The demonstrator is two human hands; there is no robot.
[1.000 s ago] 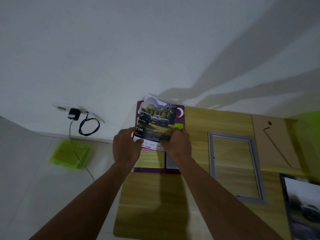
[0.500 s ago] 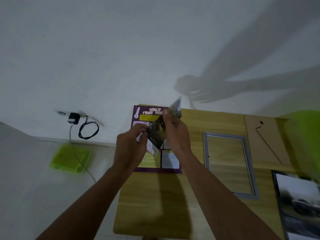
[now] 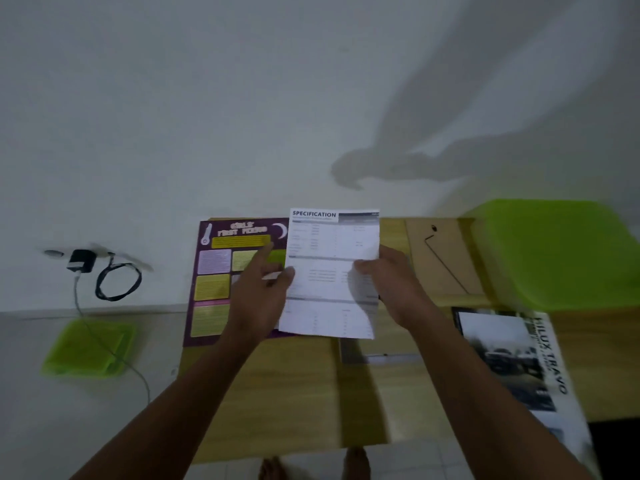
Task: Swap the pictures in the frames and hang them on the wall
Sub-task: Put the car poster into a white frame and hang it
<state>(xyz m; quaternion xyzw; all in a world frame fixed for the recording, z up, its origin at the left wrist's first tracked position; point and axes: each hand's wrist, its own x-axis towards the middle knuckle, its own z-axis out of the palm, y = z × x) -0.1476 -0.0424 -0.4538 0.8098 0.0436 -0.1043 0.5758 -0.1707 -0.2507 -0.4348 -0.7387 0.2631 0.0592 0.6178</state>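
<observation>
A white sheet (image 3: pixel 329 271) headed "SPECIFICATION" is held up facing the camera, pinched at its sides by the left hand (image 3: pixel 263 289) and the right hand (image 3: pixel 391 282). Flat on the table (image 3: pixel 294 393) lie a purple poster (image 3: pixel 214 282), a grey frame (image 3: pixel 381 358) largely hidden behind the sheet, a brown backing board (image 3: pixel 443 258) and a black-and-white truck picture (image 3: pixel 509 362).

Single head view, facing down over table (image 3: pixel 277 393), close.
</observation>
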